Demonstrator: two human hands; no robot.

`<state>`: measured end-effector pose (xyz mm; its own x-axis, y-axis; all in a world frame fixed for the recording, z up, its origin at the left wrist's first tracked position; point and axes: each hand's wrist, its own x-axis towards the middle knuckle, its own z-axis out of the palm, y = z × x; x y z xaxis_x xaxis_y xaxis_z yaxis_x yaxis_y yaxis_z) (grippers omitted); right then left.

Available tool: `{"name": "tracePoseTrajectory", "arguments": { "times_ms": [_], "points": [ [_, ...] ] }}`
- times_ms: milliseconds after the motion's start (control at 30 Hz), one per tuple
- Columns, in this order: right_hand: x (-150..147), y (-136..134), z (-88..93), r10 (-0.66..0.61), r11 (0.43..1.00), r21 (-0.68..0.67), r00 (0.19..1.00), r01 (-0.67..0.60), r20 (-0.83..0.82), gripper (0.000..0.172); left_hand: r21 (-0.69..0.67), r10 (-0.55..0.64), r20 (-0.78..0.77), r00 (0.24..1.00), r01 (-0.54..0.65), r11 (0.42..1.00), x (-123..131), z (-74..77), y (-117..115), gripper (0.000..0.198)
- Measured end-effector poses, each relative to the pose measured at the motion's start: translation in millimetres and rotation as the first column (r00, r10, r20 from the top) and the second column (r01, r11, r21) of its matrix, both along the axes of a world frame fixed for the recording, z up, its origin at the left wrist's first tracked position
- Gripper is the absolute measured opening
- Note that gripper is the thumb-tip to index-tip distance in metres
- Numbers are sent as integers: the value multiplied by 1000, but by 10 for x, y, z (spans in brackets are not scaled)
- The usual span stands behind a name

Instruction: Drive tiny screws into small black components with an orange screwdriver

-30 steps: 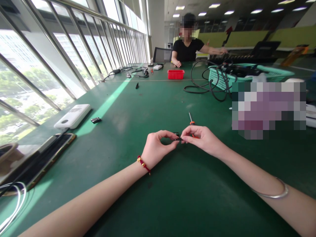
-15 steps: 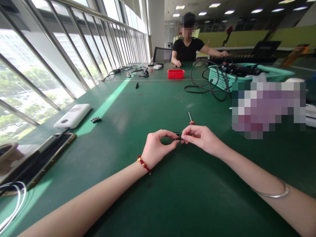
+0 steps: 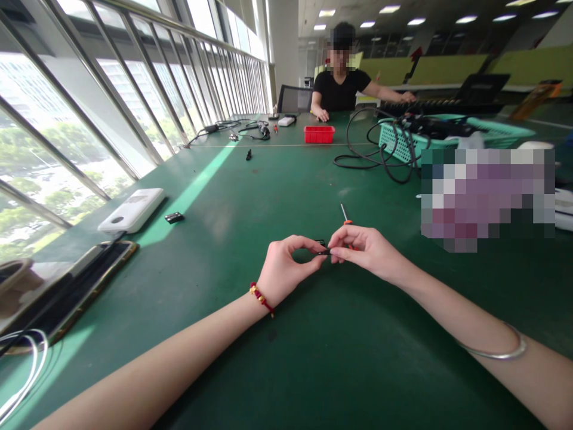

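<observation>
In the head view, the left hand [image 3: 286, 264] pinches a small black part [image 3: 326, 252] between thumb and fingertips; the right hand [image 3: 369, 252], thumb and forefinger brought together, grips the part's right end; it is held above the green table [image 3: 250, 197]; an orange-handled screwdriver [image 3: 348, 223], partly hidden, lies just beyond the right hand; a red tray [image 3: 319, 136] sits far off.

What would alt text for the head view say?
The left hand and right hand pinch a small black part at a green table. A screwdriver lies partly hidden behind the right hand; a person sits across the table.
</observation>
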<state>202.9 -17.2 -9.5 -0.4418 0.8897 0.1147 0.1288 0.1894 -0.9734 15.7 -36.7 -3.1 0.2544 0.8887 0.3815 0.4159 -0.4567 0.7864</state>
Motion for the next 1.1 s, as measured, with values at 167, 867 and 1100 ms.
{"name": "tracePoseTrajectory", "arguments": {
  "times_ms": [167,867,1100],
  "points": [
    [10,4,-16,10,1000,10,999,-10,38,16,9,-5,-5,1000,5,1000,-1,-2,-1,6],
    [33,-118,138,-280,703,710,899,-48,337,5,140,18,-51,999,-10,990,-24,13,-46,8],
    [10,-121,106,-275,698,715,906,-42,322,5,209,58,-146,988,-27,978,-24,32,-55,6]
  ]
}}
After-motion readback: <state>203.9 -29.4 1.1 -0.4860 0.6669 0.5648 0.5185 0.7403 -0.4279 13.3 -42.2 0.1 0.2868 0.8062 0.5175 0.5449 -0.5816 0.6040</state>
